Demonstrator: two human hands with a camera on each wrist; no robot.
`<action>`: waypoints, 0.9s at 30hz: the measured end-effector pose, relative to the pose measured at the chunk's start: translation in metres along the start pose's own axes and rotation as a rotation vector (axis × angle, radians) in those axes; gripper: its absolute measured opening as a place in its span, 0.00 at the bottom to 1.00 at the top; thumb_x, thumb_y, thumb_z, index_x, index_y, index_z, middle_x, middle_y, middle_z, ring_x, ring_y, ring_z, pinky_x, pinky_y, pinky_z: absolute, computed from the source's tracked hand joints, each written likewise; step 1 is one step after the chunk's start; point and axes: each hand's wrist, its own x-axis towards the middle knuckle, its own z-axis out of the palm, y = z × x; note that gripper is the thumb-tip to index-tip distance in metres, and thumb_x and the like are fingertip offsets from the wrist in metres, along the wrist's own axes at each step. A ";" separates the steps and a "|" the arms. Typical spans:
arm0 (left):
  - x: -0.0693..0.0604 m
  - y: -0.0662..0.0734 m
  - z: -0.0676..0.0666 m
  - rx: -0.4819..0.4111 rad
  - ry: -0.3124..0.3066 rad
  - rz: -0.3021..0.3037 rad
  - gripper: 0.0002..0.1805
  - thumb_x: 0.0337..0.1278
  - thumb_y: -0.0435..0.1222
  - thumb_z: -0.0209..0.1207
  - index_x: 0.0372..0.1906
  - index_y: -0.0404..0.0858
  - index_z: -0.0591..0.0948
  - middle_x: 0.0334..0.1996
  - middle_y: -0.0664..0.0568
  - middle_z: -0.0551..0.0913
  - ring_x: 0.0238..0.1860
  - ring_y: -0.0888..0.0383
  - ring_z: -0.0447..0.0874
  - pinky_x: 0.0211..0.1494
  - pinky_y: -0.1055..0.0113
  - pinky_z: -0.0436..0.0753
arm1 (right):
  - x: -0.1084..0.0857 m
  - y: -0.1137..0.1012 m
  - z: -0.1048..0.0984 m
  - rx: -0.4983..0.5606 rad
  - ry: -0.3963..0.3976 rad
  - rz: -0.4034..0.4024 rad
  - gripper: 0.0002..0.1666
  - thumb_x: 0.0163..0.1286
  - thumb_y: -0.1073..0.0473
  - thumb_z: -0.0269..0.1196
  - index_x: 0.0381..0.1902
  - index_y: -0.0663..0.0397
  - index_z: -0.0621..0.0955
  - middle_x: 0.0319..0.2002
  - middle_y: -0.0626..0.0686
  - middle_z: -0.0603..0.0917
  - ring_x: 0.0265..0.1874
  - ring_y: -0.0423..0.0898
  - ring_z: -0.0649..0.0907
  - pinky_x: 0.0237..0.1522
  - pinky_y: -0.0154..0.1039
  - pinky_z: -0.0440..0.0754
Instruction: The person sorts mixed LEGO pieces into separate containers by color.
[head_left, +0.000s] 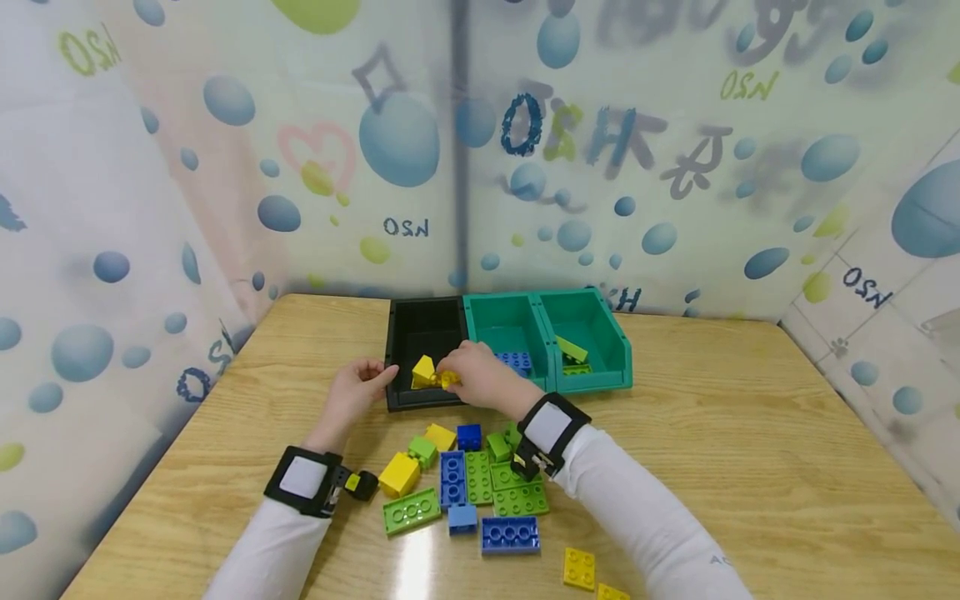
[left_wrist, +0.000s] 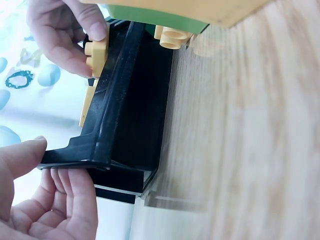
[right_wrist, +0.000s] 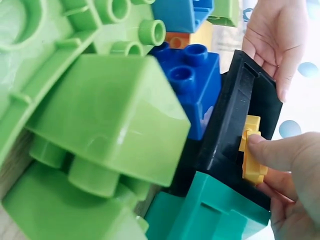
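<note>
My left hand (head_left: pixel 356 392) grips the left wall of a black bin (head_left: pixel 427 329), thumb over the rim and fingers against its outside in the left wrist view. Inside the front of that bin, my right hand (head_left: pixel 480 375) pinches a yellow toy building brick (right_wrist: pixel 254 160) between thumb and fingers. Beside the held brick lies another yellow brick (head_left: pixel 423 369), with a sloped or angled side. The right fingertips are partly hidden in the head view.
Two joined teal bins (head_left: pixel 534 293) stand right of the black one, holding a blue brick (head_left: pixel 516 361) and lime bricks (head_left: pixel 572 349). Loose blue bricks (head_left: pixel 510 535), green bricks (head_left: pixel 412 511) and yellow bricks (head_left: pixel 400 474) lie in front on the wooden table (head_left: pixel 750 433). A patterned curtain (head_left: pixel 420 233) hangs behind.
</note>
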 end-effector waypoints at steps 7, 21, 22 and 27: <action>-0.001 0.001 0.000 -0.001 -0.004 0.009 0.17 0.65 0.44 0.55 0.42 0.33 0.73 0.33 0.49 0.71 0.36 0.57 0.71 0.45 0.66 0.82 | 0.001 -0.003 0.001 -0.043 -0.014 0.014 0.15 0.65 0.58 0.63 0.50 0.46 0.82 0.48 0.46 0.84 0.45 0.44 0.74 0.48 0.37 0.69; -0.002 0.003 0.000 -0.016 0.003 0.011 0.16 0.65 0.43 0.55 0.42 0.32 0.72 0.33 0.49 0.70 0.36 0.56 0.70 0.46 0.65 0.81 | 0.005 -0.012 0.005 -0.268 -0.039 0.061 0.16 0.71 0.57 0.57 0.53 0.39 0.81 0.51 0.44 0.82 0.47 0.43 0.74 0.46 0.36 0.66; -0.002 0.002 0.000 -0.015 0.003 0.010 0.16 0.65 0.43 0.55 0.42 0.32 0.72 0.33 0.49 0.70 0.36 0.56 0.70 0.47 0.64 0.81 | 0.006 -0.012 0.006 -0.288 -0.044 0.062 0.16 0.71 0.57 0.56 0.54 0.39 0.81 0.52 0.44 0.82 0.48 0.43 0.74 0.46 0.36 0.66; -0.002 0.003 0.001 -0.009 0.000 0.007 0.16 0.65 0.44 0.55 0.42 0.33 0.72 0.34 0.48 0.70 0.38 0.55 0.70 0.48 0.63 0.81 | 0.005 -0.012 0.008 -0.371 -0.056 0.061 0.18 0.71 0.55 0.57 0.56 0.36 0.79 0.55 0.44 0.80 0.50 0.43 0.73 0.46 0.36 0.65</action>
